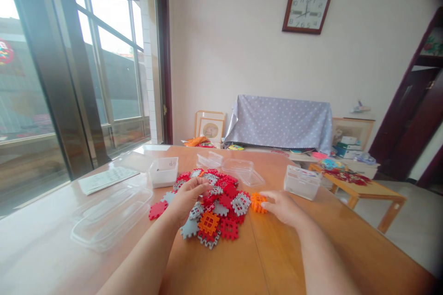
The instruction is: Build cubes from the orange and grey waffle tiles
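Observation:
A heap of red, grey and orange notched plastic building tiles [230,228] lies at the middle of the wooden table. Above its left part is my left hand [189,196], thumb and fingers drawn together; whatever they may hold cannot be made out. To the right of the heap, my right hand [282,207] has its thumb and fingers closed around the right side of some orange building tiles [258,203], which look stacked at table level. One orange windowed tile [208,223] lies on top of the heap near its front.
Behind the heap stand a white tub [164,173] and clear plastic boxes [238,169]. A lidded container [302,182] is at the right. On the left are a large clear lid [110,216] and a printed sheet [107,179]. A low wooden table [380,192] stands beyond the right edge.

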`<move>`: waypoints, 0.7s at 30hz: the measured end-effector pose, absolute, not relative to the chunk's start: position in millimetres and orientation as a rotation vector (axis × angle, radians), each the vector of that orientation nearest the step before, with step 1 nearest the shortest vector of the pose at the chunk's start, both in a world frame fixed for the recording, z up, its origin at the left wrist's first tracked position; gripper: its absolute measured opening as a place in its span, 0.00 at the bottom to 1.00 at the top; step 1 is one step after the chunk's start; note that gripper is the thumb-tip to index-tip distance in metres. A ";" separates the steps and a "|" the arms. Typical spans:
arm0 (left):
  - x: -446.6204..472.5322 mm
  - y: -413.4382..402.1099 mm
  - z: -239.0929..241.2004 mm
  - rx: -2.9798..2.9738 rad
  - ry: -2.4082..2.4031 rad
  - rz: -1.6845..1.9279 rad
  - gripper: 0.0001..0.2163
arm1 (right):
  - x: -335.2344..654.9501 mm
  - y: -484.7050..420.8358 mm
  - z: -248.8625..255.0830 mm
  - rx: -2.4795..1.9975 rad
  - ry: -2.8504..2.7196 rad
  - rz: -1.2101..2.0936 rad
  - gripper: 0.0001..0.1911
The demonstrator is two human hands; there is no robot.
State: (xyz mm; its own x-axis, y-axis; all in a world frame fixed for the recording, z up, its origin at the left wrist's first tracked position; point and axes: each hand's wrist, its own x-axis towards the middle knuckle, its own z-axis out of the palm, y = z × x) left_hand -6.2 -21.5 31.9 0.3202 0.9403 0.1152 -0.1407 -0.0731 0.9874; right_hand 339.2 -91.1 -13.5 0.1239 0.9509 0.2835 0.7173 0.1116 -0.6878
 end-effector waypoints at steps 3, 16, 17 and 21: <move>-6.6 -21.4 32.2 1.335 0.833 1.077 0.14 | 340.8 -90.7 -18.4 -1.683 -1.694 0.443 0.22; -23.3 -27.2 41.8 1.938 1.115 0.755 0.06 | 289.9 -93.5 4.8 -1.605 -1.690 0.254 0.20; -25.7 -28.4 41.4 2.026 1.140 0.715 0.07 | 277.6 -95.8 6.1 -1.575 -1.715 0.259 0.18; -31.6 -33.8 38.7 2.239 1.142 0.551 0.12 | 229.9 -107.8 9.5 -1.523 -1.850 0.266 0.15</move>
State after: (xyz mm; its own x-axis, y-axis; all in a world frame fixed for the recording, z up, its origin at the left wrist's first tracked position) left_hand -31.6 -33.8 38.7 0.5526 0.8269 0.1045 0.5966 -0.4799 0.6432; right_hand 229.9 -107.8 9.5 -0.0488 0.9192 0.3908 0.7722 0.2829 -0.5689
